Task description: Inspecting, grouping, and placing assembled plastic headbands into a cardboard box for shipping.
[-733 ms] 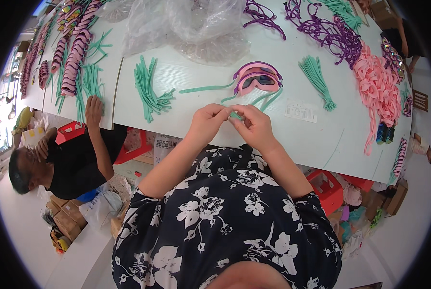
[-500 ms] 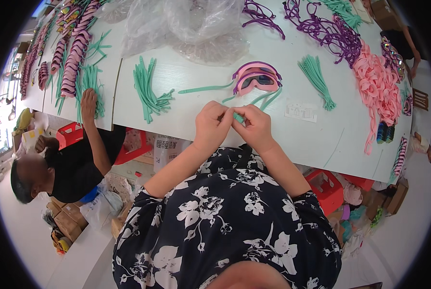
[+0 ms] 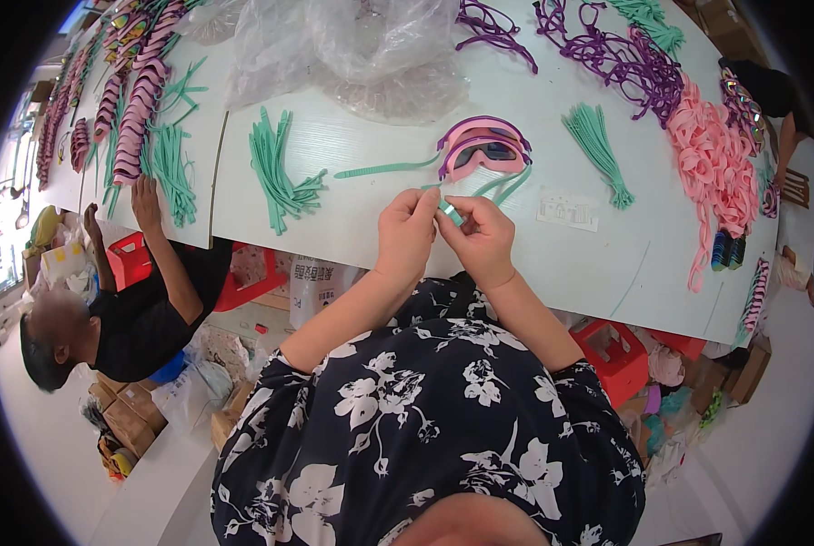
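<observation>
Head view: hands (image 3: pixel 445 232) hide most, seemingly green strap (image 3: pixel 451 213).

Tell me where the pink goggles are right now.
In the head view, the pink goggles lie on the white table, just beyond both hands, between two green strap bundles.

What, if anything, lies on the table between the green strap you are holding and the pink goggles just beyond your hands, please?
Nothing visible does. The left hand and right hand pinch the green strap together at the table edge. Between it and the pink goggles lie only bare tabletop and the goggles' own green straps.
</observation>
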A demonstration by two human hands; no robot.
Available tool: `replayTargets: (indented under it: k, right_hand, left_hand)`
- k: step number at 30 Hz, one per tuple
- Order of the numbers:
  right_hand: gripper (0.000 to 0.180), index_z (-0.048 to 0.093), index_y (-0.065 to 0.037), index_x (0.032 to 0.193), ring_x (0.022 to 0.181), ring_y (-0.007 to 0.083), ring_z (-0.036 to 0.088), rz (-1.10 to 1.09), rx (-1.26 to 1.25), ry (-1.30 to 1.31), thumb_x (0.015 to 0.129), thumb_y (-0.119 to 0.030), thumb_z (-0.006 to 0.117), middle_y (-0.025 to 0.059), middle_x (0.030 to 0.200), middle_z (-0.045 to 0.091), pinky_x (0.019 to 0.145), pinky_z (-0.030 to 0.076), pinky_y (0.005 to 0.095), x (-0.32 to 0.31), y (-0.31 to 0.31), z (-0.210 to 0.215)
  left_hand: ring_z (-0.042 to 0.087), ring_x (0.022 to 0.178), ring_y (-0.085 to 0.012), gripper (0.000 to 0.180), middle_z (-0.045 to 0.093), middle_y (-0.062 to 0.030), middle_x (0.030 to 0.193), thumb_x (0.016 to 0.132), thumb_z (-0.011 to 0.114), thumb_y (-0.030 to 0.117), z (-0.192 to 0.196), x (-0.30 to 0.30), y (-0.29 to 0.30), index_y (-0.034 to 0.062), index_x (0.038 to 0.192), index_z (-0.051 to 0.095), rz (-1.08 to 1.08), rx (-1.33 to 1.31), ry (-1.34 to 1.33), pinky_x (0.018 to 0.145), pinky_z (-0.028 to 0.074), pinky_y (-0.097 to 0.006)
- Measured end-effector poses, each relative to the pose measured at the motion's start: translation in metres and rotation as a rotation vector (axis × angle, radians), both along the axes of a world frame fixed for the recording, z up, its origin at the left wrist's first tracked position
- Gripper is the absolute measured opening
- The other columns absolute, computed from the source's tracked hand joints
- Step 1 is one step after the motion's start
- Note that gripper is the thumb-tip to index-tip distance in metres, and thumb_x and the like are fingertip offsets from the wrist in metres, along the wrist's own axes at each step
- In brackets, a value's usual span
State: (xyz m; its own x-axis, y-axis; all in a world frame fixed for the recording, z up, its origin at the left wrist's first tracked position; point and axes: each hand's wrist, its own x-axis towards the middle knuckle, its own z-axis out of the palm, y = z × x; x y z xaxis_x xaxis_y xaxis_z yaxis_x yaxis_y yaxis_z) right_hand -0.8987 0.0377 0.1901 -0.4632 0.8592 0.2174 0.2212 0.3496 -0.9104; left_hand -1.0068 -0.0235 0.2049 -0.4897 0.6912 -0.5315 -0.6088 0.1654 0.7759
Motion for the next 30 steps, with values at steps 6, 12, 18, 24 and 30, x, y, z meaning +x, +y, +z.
replayTargets:
  k: [6, 12, 18, 24, 30]
  right_hand:
    - [0.033, 0.071, -0.011, 0.108, 0.057, 0.0129, 0.055, 0.170, 0.045, -0.164, 0.076, -0.014, 0.079, 0.0038, 0.085, 0.064, 0.052, 0.045, 0.0251, 0.008, 0.016, 0.016]
    - [0.027, 0.070, -0.007, 0.110, 0.058, 0.0138, 0.055, 0.174, -0.001, -0.163, 0.084, -0.014, 0.072, 0.0056, 0.098, 0.062, 0.054, 0.046, 0.0263, 0.015, 0.030, 0.007]
    - [0.030, 0.062, -0.003, 0.120, 0.065, 0.0093, 0.053, 0.218, -0.331, -0.025, 0.092, -0.015, 0.065, 0.0047, 0.093, 0.062, 0.059, 0.045, 0.0238, 0.017, 0.038, -0.002]
    - [0.024, 0.058, -0.001, 0.113, 0.070, 0.0108, 0.058, 0.223, -0.360, -0.020, 0.094, -0.015, 0.063, 0.0049, 0.091, 0.063, 0.063, 0.047, 0.0259, 0.015, 0.047, -0.005]
    - [0.017, 0.056, -0.002, 0.108, 0.065, 0.0178, 0.062, 0.222, -0.230, -0.199, 0.098, -0.015, 0.055, 0.0104, 0.082, 0.063, 0.061, 0.049, 0.0310, 0.013, 0.040, -0.004]
  left_hand:
    - [0.050, 0.072, -0.0065, 0.020, 0.060, -0.0016, 0.079, 0.093, 0.066, 0.019, -0.005, -0.016, -0.001, -0.0001, 0.088, 0.066, -0.173, -0.128, 0.303, 0.061, 0.040, -0.022]
    - [0.045, 0.067, -0.0040, 0.021, 0.058, -0.0001, 0.079, 0.097, 0.059, 0.018, -0.004, -0.016, 0.009, -0.0006, 0.098, 0.067, -0.100, -0.013, 0.080, 0.058, 0.035, -0.020]
    - [0.049, 0.071, -0.0074, 0.025, 0.066, -0.0022, 0.098, 0.096, 0.060, 0.020, -0.012, -0.029, 0.017, 0.0040, 0.116, 0.062, -0.404, 0.070, 0.224, 0.065, 0.042, -0.023]
    - [0.066, 0.092, -0.0296, 0.026, 0.070, -0.0103, 0.103, 0.086, 0.068, 0.019, 0.006, -0.036, 0.014, 0.0072, 0.108, 0.063, -0.833, -0.037, 1.045, 0.077, 0.052, -0.040]
    - [0.063, 0.084, -0.0314, 0.009, 0.065, -0.0098, 0.086, 0.085, 0.064, 0.016, -0.010, -0.040, 0.017, 0.0084, 0.088, 0.067, -0.630, 0.138, 1.378, 0.070, 0.052, -0.043]
